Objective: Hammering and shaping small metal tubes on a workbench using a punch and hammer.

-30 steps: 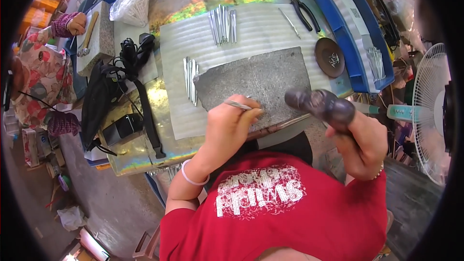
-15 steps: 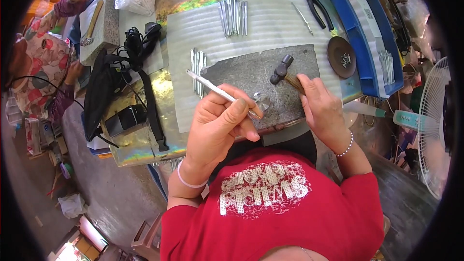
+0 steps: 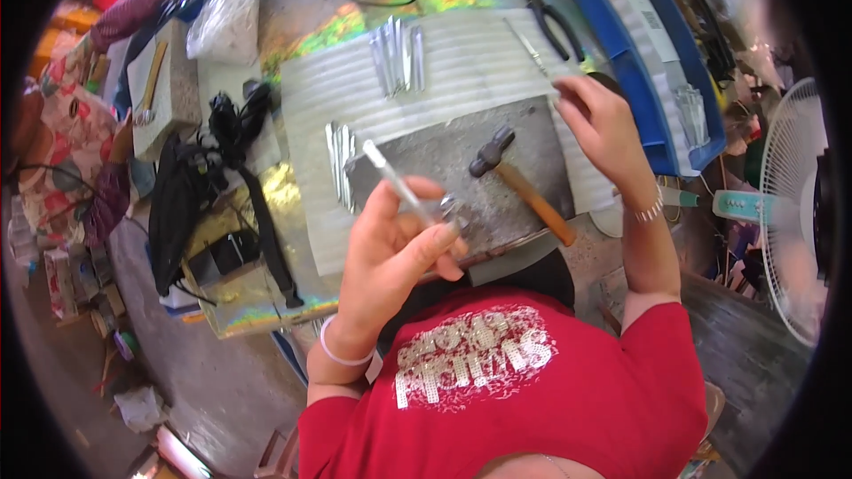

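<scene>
My left hand (image 3: 383, 253) is closed around a slim silver metal strip (image 3: 389, 168), which slants up and to the left above the dark grey stone slab (image 3: 532, 137). A small shiny round metal piece (image 3: 453, 207) shows beside its fingers. The hammer (image 3: 528, 200) lies loose on the slab, its dark head toward the far side and its wooden handle over the near edge. My right hand (image 3: 608, 129) is off the hammer, past the slab's right corner, with thumb and fingers apart. It covers most of the brown dish (image 3: 605, 81), whose contents are hidden.
Bundles of silver strips (image 3: 397, 58) lie on the white foam sheet (image 3: 306, 106). Pliers (image 3: 552, 19) and a thin pointed tool (image 3: 527, 46) sit farther back. A blue tray (image 3: 643, 98) and a fan (image 3: 790, 213) stand right; black straps (image 3: 182, 186) and another person (image 3: 67, 146) are left.
My right hand has let go of the hammer and moved up and right over the dish. The hammer now rests on the slab. My left hand still holds the strip.
</scene>
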Motion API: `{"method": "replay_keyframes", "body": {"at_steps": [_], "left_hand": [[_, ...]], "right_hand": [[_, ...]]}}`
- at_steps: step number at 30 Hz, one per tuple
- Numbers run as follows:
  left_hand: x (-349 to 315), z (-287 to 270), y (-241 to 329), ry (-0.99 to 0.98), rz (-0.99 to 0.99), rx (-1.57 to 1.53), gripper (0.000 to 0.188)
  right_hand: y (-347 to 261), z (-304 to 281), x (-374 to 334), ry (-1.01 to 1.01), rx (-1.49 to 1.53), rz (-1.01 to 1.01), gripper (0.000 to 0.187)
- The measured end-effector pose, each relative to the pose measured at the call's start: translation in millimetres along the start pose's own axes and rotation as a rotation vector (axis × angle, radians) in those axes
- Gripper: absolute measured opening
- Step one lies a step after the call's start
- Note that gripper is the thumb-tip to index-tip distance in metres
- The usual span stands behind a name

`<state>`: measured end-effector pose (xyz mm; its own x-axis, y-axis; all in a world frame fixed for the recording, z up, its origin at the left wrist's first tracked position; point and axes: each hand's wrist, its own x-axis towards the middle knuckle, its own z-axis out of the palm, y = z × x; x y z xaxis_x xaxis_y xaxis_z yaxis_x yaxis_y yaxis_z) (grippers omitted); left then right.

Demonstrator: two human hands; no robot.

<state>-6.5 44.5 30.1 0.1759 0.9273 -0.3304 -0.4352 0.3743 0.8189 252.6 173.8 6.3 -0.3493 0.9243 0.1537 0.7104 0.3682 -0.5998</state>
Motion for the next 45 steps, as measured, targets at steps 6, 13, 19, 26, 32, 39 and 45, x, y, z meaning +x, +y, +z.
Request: {"method": "replay_keyframes", "body": {"at_steps": [6,13,19,26,32,39,45], "left_hand": [[-5,6,-2,0.049,0.178,0.377,0.013],[-26,4,-11,0.174,0.282,0.309,0.015],[-15,3,-16,0.196,0.401,0.45,0.015],[-3,19,-24,0.058,0.263,0.209,0.023],[-14,10,-32,-0.047,0.312,0.257,0.012],[-30,8,-28,-0.036,0.298,0.369,0.012],[-29,7,-31,-0.039,0.361,0.443,0.011]], "right_hand": [[84,30,86,0.099,-0.353,-0.108,0.023],[60,57,113,0.009,-0.535,-0.096,0.016],[-16,-16,30,0.027,0.112,-0.18,0.013],[-79,-13,-55,-0.405,0.848,0.054,0.009],[-103,18,-68,-0.25,0.886,-0.04,0.008],[-110,25,-66,-0.132,0.669,-0.253,0.012],[-112,26,-67,-0.143,0.658,-0.23,0.014]]}}
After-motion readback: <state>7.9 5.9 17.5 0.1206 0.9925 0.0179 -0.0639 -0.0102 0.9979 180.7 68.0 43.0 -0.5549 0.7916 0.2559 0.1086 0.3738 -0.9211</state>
